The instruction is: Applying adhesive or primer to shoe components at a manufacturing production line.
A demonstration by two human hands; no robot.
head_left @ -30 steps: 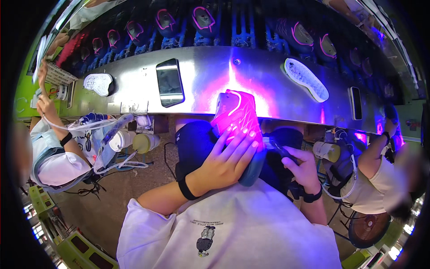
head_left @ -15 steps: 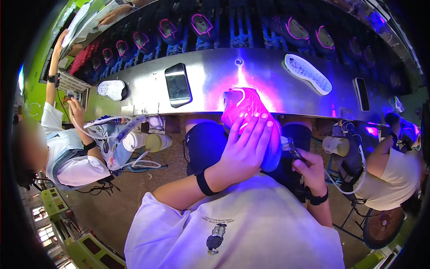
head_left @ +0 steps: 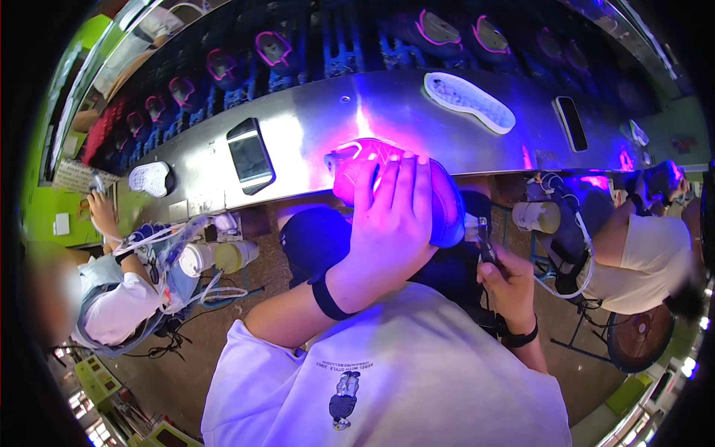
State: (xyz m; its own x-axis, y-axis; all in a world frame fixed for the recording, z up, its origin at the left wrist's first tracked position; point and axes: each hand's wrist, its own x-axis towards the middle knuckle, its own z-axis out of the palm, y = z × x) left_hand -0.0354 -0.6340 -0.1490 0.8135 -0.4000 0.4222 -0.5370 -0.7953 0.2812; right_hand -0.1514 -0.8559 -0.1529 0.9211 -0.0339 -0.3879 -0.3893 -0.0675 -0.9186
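Note:
A shoe upper point(head_left: 448, 212), lit pink and blue by a violet lamp glow, rests tilted against the near edge of the metal bench in front of me. My left hand point(head_left: 391, 216) lies over its side, fingers stretched across it and gripping it. Close by the shoe's near right end, my right hand point(head_left: 510, 276) is closed round a small brush-like tool point(head_left: 484, 246) with a pale tip and dark handle. The tip is right beside the shoe's edge; whether it touches cannot be made out.
On the metal bench point(head_left: 298, 141) lie a phone point(head_left: 251, 156), a white sole point(head_left: 469, 103), another phone point(head_left: 571, 123) and a second white sole point(head_left: 150, 179). Behind runs a dark conveyor point(head_left: 342, 45) carrying several shoes. Co-workers sit left and right, with pots point(head_left: 538, 217) and hoses beside them.
The view has swung, so bench things appear further left. Both hands keep their holds on the shoe upper and the tool. The left co-worker's raised arm has come down.

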